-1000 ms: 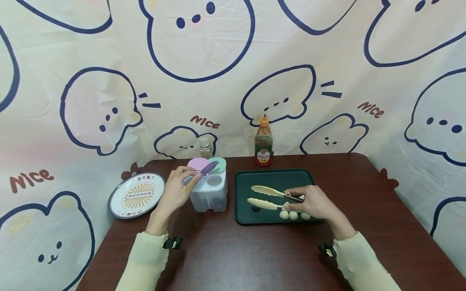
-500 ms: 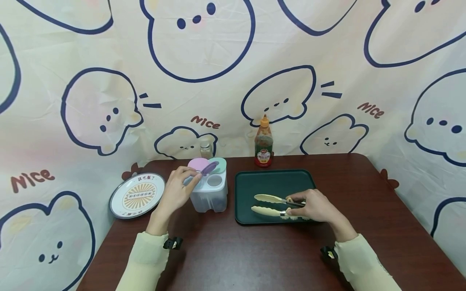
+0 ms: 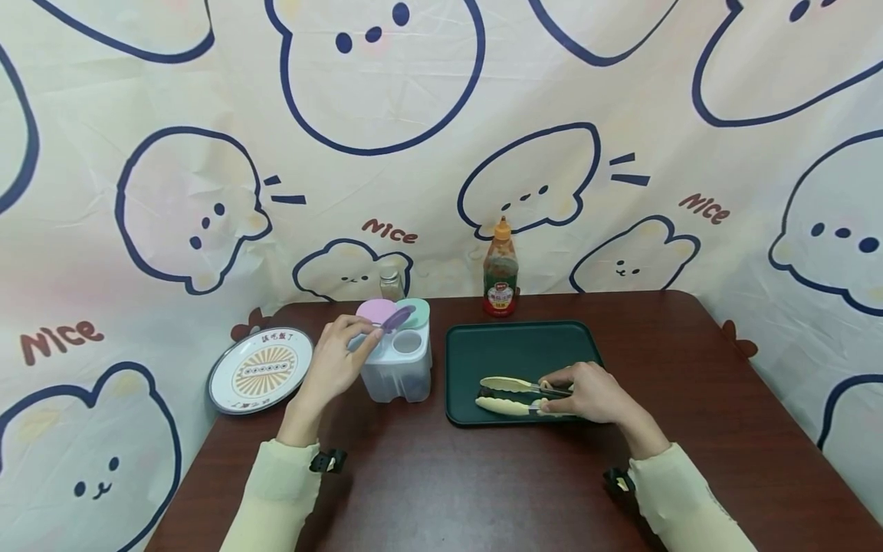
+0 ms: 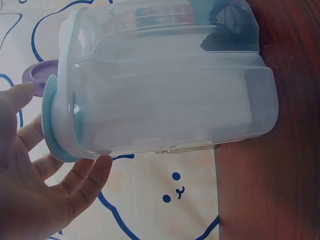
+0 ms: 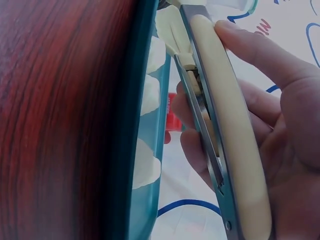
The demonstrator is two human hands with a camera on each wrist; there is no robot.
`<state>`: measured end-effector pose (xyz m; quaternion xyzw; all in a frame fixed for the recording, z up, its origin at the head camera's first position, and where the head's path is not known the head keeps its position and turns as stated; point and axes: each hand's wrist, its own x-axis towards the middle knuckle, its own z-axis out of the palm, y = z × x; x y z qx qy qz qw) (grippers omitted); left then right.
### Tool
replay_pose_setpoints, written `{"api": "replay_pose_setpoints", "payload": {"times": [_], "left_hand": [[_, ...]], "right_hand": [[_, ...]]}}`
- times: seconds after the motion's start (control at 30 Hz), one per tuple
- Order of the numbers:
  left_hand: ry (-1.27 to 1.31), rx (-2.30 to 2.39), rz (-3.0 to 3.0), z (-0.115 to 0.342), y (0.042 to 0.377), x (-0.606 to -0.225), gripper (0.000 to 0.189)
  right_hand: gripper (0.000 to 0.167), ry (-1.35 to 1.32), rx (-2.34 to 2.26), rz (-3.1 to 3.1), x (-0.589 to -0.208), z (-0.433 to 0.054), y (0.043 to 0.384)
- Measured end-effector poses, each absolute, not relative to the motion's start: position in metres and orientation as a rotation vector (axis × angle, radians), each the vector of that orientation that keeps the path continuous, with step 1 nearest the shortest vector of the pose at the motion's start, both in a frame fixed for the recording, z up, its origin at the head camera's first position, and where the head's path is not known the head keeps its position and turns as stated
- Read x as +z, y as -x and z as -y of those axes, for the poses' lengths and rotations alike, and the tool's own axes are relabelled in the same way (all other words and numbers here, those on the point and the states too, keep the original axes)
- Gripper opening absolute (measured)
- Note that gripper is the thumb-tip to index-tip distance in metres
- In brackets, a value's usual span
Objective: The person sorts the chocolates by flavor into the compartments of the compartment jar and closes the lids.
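My left hand (image 3: 339, 360) pinches the raised purple lid (image 3: 398, 318) of a translucent seasoning box (image 3: 396, 381). In the left wrist view its other fingers lie by the light-blue lid (image 4: 52, 120). A dark ridged piece (image 4: 231, 22) shows inside the box. My right hand (image 3: 592, 392) holds tongs (image 3: 512, 385) with cream tips and grips, low over a dark green tray (image 3: 510, 341). A dark piece sits between the tips; whether they touch it I cannot tell. Small white pieces (image 5: 146, 167) lie on the tray, mostly hidden by hand and tongs in the head view.
A patterned plate (image 3: 260, 371) leans at the table's left. Behind the tray stands a sauce bottle (image 3: 500, 276) with an orange cap. A small glass jar (image 3: 391, 284) is behind the box. Patterned cloth (image 3: 428, 192) rises behind the brown table (image 3: 414, 475).
My right hand and the tongs have moved lower and slightly nearer on the tray, and the tong tips have drawn closer together. The left hand stays on the purple lid.
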<state>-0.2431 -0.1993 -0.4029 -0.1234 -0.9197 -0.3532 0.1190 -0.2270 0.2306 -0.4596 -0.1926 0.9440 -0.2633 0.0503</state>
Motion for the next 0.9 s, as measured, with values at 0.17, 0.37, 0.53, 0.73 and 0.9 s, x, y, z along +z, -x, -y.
{"api": "replay_pose_setpoints", "payload": {"times": [0.17,0.37,0.53,0.73,0.9], "left_hand": [[0.365,-1.028,2.684,0.1993,0.2439,-0.4028,0.046],[0.347,-1.039,2.699,0.1994,0.2434,-0.4027,0.047],[0.347,-1.047,2.698,0.1995,0.2433,-0.4029,0.047],[0.353,-1.052,2.696,0.1995,0.2431,-0.4029,0.047],[0.345,-1.053,2.700,0.1993,0.2429,-0.4020,0.047]], "right_hand": [[0.036,0.583,-0.806,-2.888,-0.4614,-0.2315,0.2276],[0.033,0.563,-0.808,-2.894,-0.4620,-0.2314,0.2267],[0.035,0.568,-0.824,-2.901,-0.4624,-0.2327,0.2264],[0.031,0.586,-0.922,-2.873,-0.4614,-0.2346,0.2262],[0.033,0.597,-0.975,-2.881,-0.4555,-0.2344,0.2260]]}}
